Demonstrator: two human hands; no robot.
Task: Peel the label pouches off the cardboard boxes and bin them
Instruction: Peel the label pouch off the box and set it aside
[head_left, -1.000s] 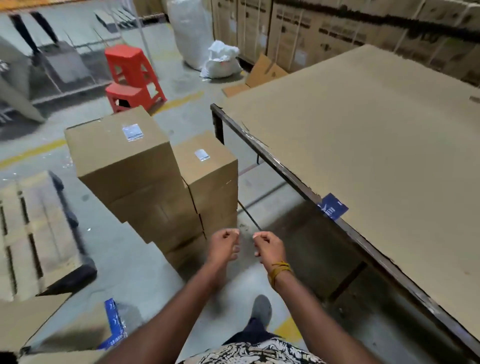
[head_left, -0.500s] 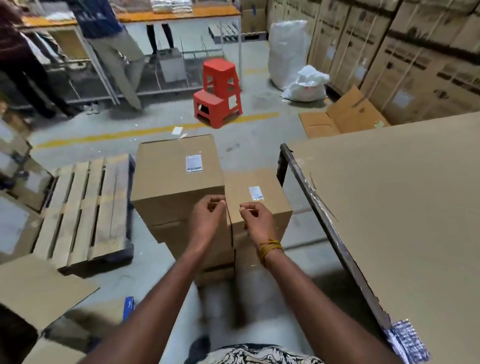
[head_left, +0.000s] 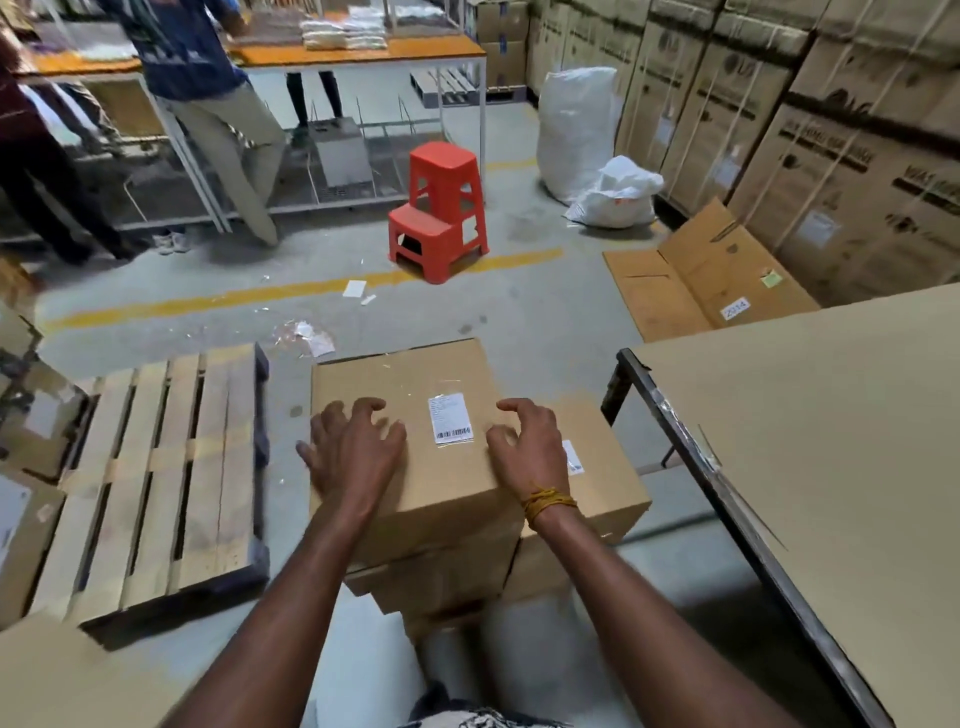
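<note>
Head view is taken looking down on a stack of cardboard boxes standing on the floor between a wooden pallet (head_left: 150, 483) and a cardboard-covered bench (head_left: 810, 457). The step in hand is judged to be the approach to a peel: the label pouch (head_left: 450, 426), a clear sleeve over a white barcode slip, is seen lying flat and fully stuck on the top face of the upper box (head_left: 415, 384), none of its corners lifted. It lies between the two hands, touched by neither. The left hand (head_left: 353, 447) is placed on the box top to the left of the pouch — its fingers (head_left: 371, 406) spread and bent, the tips on or just above the cardboard, nothing held. The right hand (head_left: 524, 441) is held to the right of the pouch, fingers (head_left: 511, 404) parted and curled like a claw, also holding nothing; contact with the box cannot be confirmed. A second pouch (head_left: 573, 458) is partly visible on the lower neighbouring box (head_left: 608, 467), just behind the right wrist. For the next move a pouch corner would probably need to be picked up with a fingertip while the box is steadied by the other hand. No bin can be identified with certainty; white sacks (head_left: 582, 130) stand well beyond the stack.
</note>
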